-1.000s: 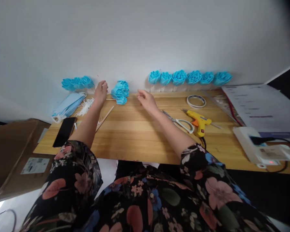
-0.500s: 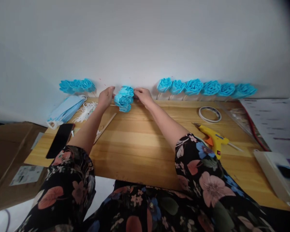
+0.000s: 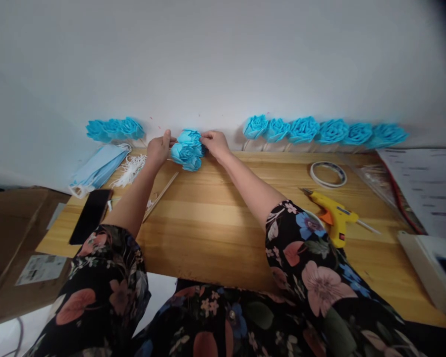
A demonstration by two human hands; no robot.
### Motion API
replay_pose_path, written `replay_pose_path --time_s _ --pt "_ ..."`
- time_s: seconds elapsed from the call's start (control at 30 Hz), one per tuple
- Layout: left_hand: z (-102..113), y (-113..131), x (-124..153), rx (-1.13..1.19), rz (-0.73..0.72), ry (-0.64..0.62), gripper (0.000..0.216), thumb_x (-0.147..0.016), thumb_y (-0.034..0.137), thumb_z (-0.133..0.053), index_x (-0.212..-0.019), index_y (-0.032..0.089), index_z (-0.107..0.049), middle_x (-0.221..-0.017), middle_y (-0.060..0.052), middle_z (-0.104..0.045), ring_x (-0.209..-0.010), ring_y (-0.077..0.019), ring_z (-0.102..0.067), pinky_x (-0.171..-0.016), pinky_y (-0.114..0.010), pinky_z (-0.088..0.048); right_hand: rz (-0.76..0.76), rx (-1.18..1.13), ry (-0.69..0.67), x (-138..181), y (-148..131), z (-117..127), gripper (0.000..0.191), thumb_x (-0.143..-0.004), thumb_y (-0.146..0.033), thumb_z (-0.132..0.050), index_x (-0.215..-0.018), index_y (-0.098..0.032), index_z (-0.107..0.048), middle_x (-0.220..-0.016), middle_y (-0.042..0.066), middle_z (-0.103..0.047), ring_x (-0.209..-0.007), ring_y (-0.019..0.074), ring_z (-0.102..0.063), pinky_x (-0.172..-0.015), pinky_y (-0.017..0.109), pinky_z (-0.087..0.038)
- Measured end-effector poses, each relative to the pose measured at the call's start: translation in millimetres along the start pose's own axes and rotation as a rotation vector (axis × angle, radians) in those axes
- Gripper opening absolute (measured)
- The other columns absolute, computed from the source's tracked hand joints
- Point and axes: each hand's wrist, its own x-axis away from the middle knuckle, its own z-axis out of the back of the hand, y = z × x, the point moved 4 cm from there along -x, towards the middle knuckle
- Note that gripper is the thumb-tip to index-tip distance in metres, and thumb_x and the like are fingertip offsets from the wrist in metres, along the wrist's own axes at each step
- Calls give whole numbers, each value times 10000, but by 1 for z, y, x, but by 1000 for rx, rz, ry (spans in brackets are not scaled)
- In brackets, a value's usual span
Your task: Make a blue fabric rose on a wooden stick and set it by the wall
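A cluster of blue crinkled flowers (image 3: 188,150) is between my hands near the wall, blooms tilted toward me. My right hand (image 3: 216,145) pinches the upper right edge of the cluster with thumb and fingertips. On the other side, my left hand (image 3: 158,149) has its thumb raised apart from the fingers, which reach to the cluster's left edge. Their tips are partly hidden by the petals. A thin stick (image 3: 160,197) lies on the wooden table (image 3: 215,223) below my left hand.
Blue flowers on sticks lean on the wall at left (image 3: 114,129) and right (image 3: 333,131). Face masks (image 3: 96,168), white cords (image 3: 131,170) and a phone (image 3: 90,216) lie left. At right are a tape roll (image 3: 327,174), a yellow glue gun (image 3: 334,213) and papers (image 3: 427,183).
Both hands and the flower cluster have shifted slightly left in view. The right fingers are now higher on the cluster's edge. The view itself has moved a little.
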Motion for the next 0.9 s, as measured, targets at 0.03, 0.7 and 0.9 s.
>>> replay_pose_path --time_s 0.03,0.7,0.9 --pt "-1 -1 0 -25 1 1 796 -1000 717 -259 -886 154 -810 -904 -130 -795 -942 -272 -750 -890 -359 -548 10 20 0 0 1 0 119 -833 -205 -665 -875 -157 -766 -886 17 -743 -943 182 -677 -932 321 -532" --pt "26 -7 49 404 40 127 602 -992 637 -381 -1237 170 -670 -1067 -125 -761 -848 -177 -701 -728 -279 -546 -69 115 56 56 18 17 339 -957 -184 -511 -1240 -143 -693 -1096 96 -755 -940 170 -727 -792 295 -603" --pt "32 -15 49 372 48 126 543 -979 579 -440 -1154 143 -713 -1002 -116 -767 -815 -169 -680 -752 -278 -531 30 310 10 66 9 17 204 -877 -126 -615 -995 -167 -777 -1043 76 -784 -1034 226 -695 -1007 364 -501"
